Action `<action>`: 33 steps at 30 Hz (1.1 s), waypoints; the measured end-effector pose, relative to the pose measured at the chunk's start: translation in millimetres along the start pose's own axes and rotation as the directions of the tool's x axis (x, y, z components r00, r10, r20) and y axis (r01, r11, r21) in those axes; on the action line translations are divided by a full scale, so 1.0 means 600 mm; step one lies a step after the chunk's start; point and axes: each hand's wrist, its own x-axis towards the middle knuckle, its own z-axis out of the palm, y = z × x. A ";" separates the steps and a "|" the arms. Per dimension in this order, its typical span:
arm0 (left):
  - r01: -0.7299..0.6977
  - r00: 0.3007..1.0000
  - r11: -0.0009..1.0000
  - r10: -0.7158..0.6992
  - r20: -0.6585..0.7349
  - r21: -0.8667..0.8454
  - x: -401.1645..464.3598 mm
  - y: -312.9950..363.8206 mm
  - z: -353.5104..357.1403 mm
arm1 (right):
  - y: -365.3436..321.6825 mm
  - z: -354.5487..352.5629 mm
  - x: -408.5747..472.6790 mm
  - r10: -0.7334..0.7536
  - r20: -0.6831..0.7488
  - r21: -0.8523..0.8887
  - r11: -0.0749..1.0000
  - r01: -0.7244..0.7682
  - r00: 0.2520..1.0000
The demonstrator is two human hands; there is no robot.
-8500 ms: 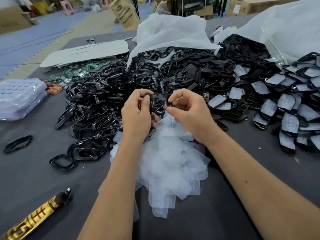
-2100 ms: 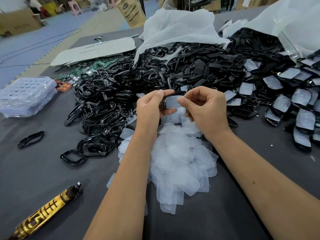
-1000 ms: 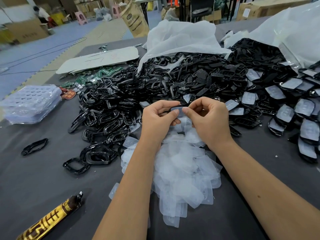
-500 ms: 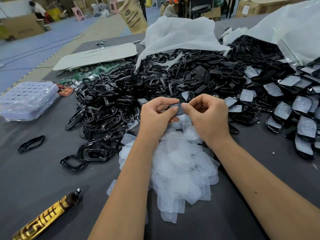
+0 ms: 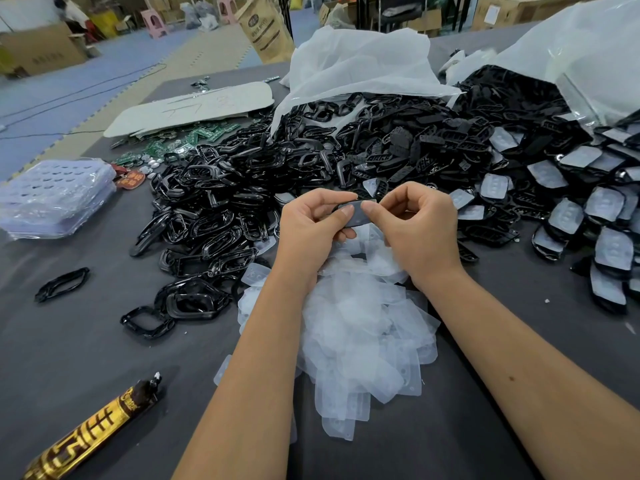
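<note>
While held at frame centre, the black shell piece (image 5: 356, 216) is pinched at its left end by the left hand (image 5: 308, 233) and at its right end by the right hand (image 5: 420, 233), above the clear pad heap (image 5: 360, 334).

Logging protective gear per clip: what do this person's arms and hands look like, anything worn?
Nothing worn shows. The left hand and right hand are bare: no gloves, rings or tape on the fingers, nails short and plain. The left forearm and right forearm are bare to the frame edge, without sleeves, watch or bands. One small dark spot marks the right forearm.
</note>
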 end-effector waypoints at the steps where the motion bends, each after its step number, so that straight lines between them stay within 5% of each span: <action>1: 0.000 1.000 1.000 0.000 -0.001 -0.006 0.000 0.000 0.000 | 0.001 0.000 0.001 0.014 0.004 0.015 1.000 -0.014 1.000; 13: -0.020 0.998 0.998 0.024 0.056 -0.059 0.001 -0.003 -0.003 | 0.002 -0.011 0.006 0.110 0.210 0.297 0.939 -0.171 0.971; 33: -0.048 0.998 0.999 0.048 0.030 -0.002 -0.001 -0.004 -0.002 | -0.001 -0.009 0.004 0.101 0.232 0.312 0.934 -0.172 0.968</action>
